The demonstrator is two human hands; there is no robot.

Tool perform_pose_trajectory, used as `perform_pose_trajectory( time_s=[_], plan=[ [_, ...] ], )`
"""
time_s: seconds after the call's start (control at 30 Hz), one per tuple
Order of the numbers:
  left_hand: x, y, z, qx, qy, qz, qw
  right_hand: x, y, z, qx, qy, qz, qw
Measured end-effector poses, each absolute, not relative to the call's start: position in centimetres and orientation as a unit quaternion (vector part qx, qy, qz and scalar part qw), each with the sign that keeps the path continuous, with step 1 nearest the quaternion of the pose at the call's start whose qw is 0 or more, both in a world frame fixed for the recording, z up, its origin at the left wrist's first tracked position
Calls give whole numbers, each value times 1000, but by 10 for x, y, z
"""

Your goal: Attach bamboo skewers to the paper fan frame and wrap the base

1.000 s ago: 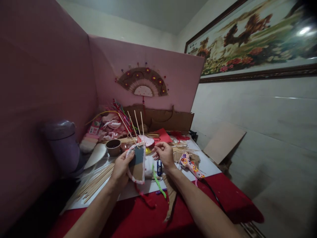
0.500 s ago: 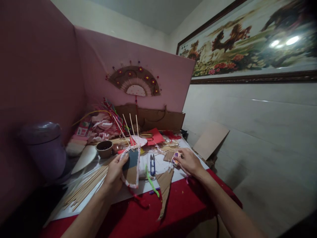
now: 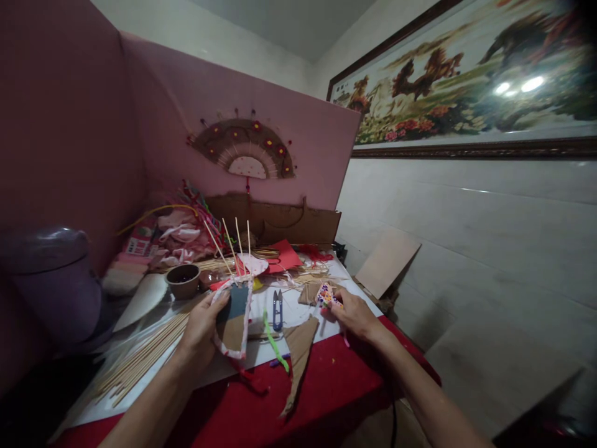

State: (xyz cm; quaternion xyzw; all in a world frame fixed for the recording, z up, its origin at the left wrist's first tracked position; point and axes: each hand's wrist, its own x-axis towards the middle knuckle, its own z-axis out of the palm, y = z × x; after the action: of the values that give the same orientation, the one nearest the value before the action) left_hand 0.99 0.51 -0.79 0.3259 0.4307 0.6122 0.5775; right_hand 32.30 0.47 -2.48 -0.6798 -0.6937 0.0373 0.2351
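My left hand (image 3: 203, 325) is closed on the left edge of a cardboard piece (image 3: 236, 326). That piece has a dark blue-grey patch and a pale pink-and-white wrapped border, and several thin wooden sticks (image 3: 237, 246) rise from its top. Further right, my right hand (image 3: 354, 316) pinches a small white floral-patterned object (image 3: 325, 295) above the table; its exact kind is unclear, and the fingers hide part of it. Between the hands lie blue thread snips (image 3: 278, 314), a bright green fuzzy strip (image 3: 273, 341) and a pointed cardboard scrap (image 3: 301, 358).
Wooden sticks (image 3: 144, 354) lie at the left beside a brown bowl (image 3: 183, 282) and a purple bin (image 3: 56, 283). Red paper (image 3: 283, 256) and pink cloth (image 3: 180, 227) are at the back. A decorated fan (image 3: 247, 146) hangs on the pink panel (image 3: 308, 143).
The whole view has shifted slightly, so the scene sits further left. My right hand has turned the floral-patterned object a little; my left hand keeps its hold on the cardboard piece.
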Motion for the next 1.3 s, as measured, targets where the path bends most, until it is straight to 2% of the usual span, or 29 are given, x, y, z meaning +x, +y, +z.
perform_pose_trajectory(
  time_s=[0.23,0.43,0.53,0.6,0.73,1.07,1.17,1.23,1.3],
  plan=[
    [11,8,-11,314,429,612,586,320,0,-28,-674,-692,55,252],
    [11,4,-9,323,443,605,578,307,-2,-30,-667,-723,-1,180],
    [11,4,-7,312,438,611,581,309,1,-27,-674,-716,17,184],
    [12,4,-7,307,435,611,586,313,3,-24,-678,-694,61,235],
    [13,2,-5,307,433,610,589,323,4,-24,-662,-607,175,404],
    [11,1,-10,356,437,590,578,329,7,-29,-606,-453,252,603],
    [13,1,-12,352,401,584,611,318,-6,-15,-549,-431,311,645],
    [15,0,-13,347,379,566,645,306,-18,-5,-499,-441,386,638],
    [16,-3,-12,357,355,529,683,290,-29,5,-478,-468,445,595]
  ],
)
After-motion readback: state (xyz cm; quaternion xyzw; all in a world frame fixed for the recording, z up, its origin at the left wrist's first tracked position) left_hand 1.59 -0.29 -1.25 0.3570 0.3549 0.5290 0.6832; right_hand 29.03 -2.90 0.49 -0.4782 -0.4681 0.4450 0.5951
